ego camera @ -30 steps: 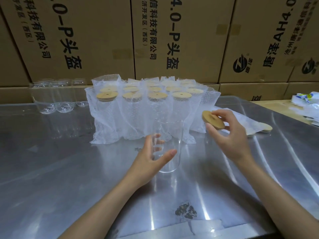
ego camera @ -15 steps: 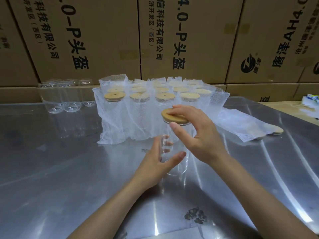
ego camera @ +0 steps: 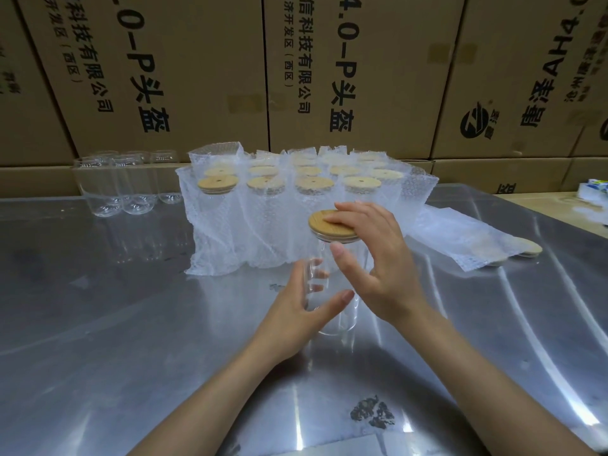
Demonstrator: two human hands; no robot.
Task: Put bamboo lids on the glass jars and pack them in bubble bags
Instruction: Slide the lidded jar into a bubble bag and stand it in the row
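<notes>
Bamboo lid [ego camera: 332, 225] under right fingers [ego camera: 355, 213]

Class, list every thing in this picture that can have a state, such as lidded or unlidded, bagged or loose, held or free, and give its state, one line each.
Jar in hand: upright on table, lidded, not bagged.
Lid: on the jar, pressed by right fingers.
Left hand: grip round the jar.
Right hand: fingers flat on the lid.
Bagged jars: lidded, standing in bubble bags.
Bare jars: unlidded, unbagged.
Spare bubble bags: lying flat.
</notes>
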